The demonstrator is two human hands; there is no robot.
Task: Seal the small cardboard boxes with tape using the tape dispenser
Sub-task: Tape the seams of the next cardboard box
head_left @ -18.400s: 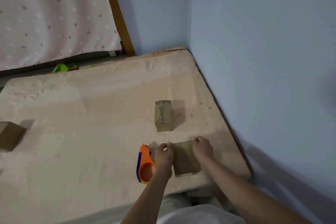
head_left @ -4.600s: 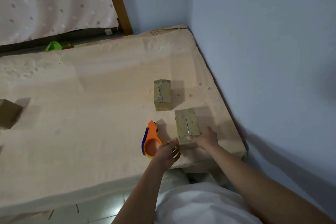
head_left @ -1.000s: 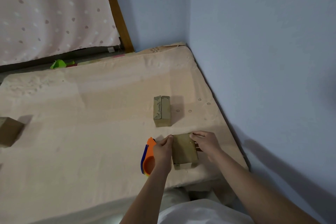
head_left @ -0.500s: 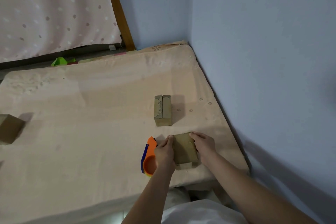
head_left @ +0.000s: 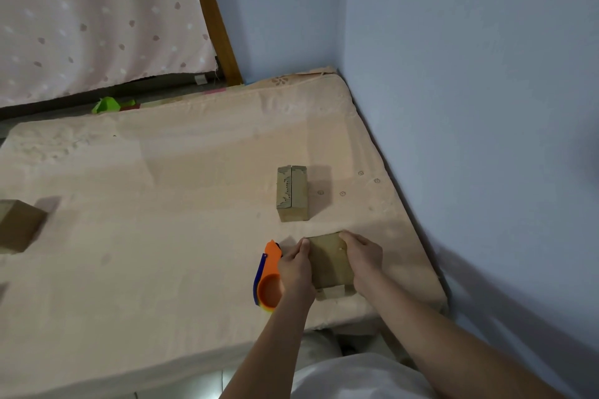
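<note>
A small brown cardboard box [head_left: 328,261] lies near the front right corner of the mattress [head_left: 162,220]. My left hand [head_left: 296,269] grips its left side and my right hand [head_left: 364,257] grips its right side. An orange and blue tape dispenser [head_left: 267,282] lies on the mattress just left of my left hand, partly hidden by it. A second small box [head_left: 291,193] with a split top seam stands behind the held one. A third box [head_left: 17,225] sits at the far left edge.
A blue wall [head_left: 470,107] runs close along the mattress's right side and meets the back wall at the corner. A dotted pink curtain [head_left: 97,19] and a wooden post [head_left: 215,19] stand behind. Something green [head_left: 108,105] lies past the far mattress edge.
Over the last second both hands have settled flat against the box's two sides and the box has tipped down level onto the mattress. The dispenser and the other boxes stayed put.
</note>
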